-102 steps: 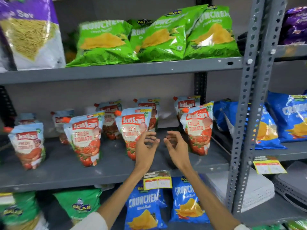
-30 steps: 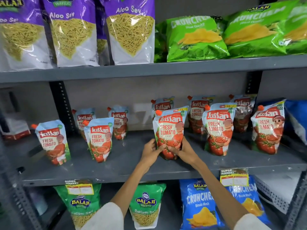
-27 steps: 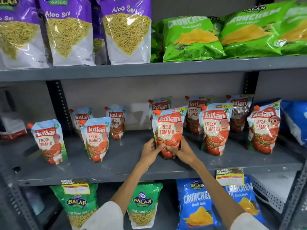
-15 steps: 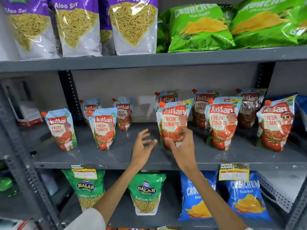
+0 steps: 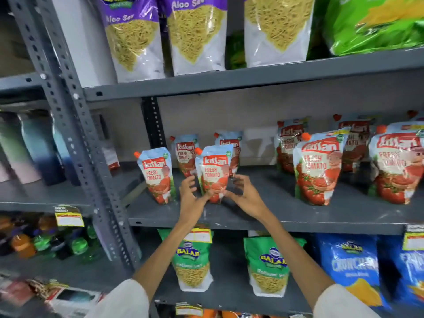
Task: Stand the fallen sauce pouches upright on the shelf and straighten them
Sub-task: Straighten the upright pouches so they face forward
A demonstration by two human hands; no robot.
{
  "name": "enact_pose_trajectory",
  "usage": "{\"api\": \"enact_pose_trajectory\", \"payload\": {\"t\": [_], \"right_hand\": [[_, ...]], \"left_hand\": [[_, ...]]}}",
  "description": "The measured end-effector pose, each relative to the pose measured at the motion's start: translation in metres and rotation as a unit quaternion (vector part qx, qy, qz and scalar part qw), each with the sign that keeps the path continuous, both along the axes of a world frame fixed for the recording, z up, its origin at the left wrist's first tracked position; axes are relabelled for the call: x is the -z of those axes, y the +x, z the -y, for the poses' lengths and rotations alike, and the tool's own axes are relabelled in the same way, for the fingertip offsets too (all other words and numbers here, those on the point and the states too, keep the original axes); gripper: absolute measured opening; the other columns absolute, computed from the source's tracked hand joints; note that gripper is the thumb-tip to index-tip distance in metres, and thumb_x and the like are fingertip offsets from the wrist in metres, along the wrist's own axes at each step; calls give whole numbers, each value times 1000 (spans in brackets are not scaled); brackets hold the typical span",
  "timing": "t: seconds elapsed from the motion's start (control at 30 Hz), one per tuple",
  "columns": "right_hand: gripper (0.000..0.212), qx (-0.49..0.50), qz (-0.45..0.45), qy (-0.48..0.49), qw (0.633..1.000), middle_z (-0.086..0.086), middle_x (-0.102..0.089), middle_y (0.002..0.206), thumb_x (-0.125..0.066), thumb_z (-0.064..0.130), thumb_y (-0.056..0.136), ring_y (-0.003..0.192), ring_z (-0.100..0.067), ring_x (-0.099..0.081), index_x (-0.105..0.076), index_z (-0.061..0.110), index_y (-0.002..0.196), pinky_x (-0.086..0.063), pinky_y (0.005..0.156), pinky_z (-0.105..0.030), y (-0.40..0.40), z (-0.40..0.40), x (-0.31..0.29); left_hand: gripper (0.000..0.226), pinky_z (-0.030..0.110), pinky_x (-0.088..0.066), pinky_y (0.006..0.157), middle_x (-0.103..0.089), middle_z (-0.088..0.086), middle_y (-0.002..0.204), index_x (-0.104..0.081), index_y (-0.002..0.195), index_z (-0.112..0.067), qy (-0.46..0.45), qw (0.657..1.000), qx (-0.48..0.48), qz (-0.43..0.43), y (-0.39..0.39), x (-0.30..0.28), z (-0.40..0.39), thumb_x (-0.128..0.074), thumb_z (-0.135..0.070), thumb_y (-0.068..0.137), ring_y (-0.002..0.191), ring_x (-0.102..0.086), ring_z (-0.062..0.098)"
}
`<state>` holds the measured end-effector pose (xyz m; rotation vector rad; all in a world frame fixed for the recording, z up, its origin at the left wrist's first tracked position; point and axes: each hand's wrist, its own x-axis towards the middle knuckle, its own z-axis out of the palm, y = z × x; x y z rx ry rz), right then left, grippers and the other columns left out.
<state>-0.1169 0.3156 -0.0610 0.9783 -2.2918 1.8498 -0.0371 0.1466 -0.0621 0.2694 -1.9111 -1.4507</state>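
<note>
Several Kissan tomato sauce pouches stand upright on the grey middle shelf (image 5: 275, 216). Both hands flank one front pouch (image 5: 214, 171) with an orange cap. My left hand (image 5: 190, 198) is at its left side with fingers spread, thumb at the pouch's lower front. My right hand (image 5: 245, 196) is at its right side, fingers spread, thumb touching the pouch's bottom. Neither hand is closed around it. Another pouch (image 5: 156, 175) stands just to the left, and two more (image 5: 184, 154) stand behind. Larger-looking pouches (image 5: 317, 168) stand to the right.
Purple Aloo Sev bags (image 5: 195, 35) and green snack bags (image 5: 376, 24) fill the shelf above. Green Balaji bags (image 5: 193, 260) and blue Crunchex bags (image 5: 353, 265) sit below. A perforated grey upright (image 5: 75, 134) stands at the left, with bottles (image 5: 29, 148) beyond it.
Both hands let go of the middle front pouch and moved left to the second front pouch from the left. The view swung left with them.
</note>
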Motion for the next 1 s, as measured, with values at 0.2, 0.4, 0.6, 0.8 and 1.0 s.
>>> {"api": "enact_pose_trajectory", "payload": {"t": [0.2, 0.4, 0.6, 0.8, 1.0], "right_hand": [[68, -1, 32, 12, 999, -6, -56, 134, -78, 21, 80, 122, -18, -55, -38, 10, 134, -45, 107, -40, -4, 37, 4], [52, 60, 24, 22, 998, -16, -62, 124, -70, -5, 82, 116, -27, -61, -44, 2, 126, -49, 103, -48, -7, 38, 4], [47, 109, 9, 36, 993, -15, -63, 124, -68, -5, 83, 114, -25, -61, -44, 4, 123, -51, 101, -44, -14, 10, 5], [48, 120, 17, 64, 991, -15, -61, 127, -68, 0, 86, 120, -27, -59, -40, 5, 125, -51, 101, -42, -13, -4, 2], [73, 272, -96, 6, 958, -7, -43, 128, -80, 24, 78, 119, -20, -47, -37, 11, 135, -45, 99, -28, 12, -2, 1]], "left_hand": [[62, 18, -55, 83, -66, 18, 127, -45, 131, -12, -35, 984, 133, 109, -23, 1, 31, -78, 0, 80, 95, -66, 11], [51, 45, -55, 98, -70, 18, 120, -53, 118, -13, -37, 982, 143, 113, -33, 1, 30, -79, 2, 77, 109, -69, 29], [54, 43, -56, 97, -72, 12, 121, -56, 123, -9, -51, 977, 164, 124, -47, 0, 2, -81, -3, 76, 109, -70, 23], [56, 40, -56, 98, -71, 10, 122, -55, 126, -10, -59, 977, 163, 124, -49, -2, -13, -82, -6, 77, 111, -69, 22], [72, 31, -52, 94, -63, 1, 125, -48, 140, -16, -55, 985, 138, 86, -28, -4, -2, -83, -20, 78, 110, -63, 18]]}}
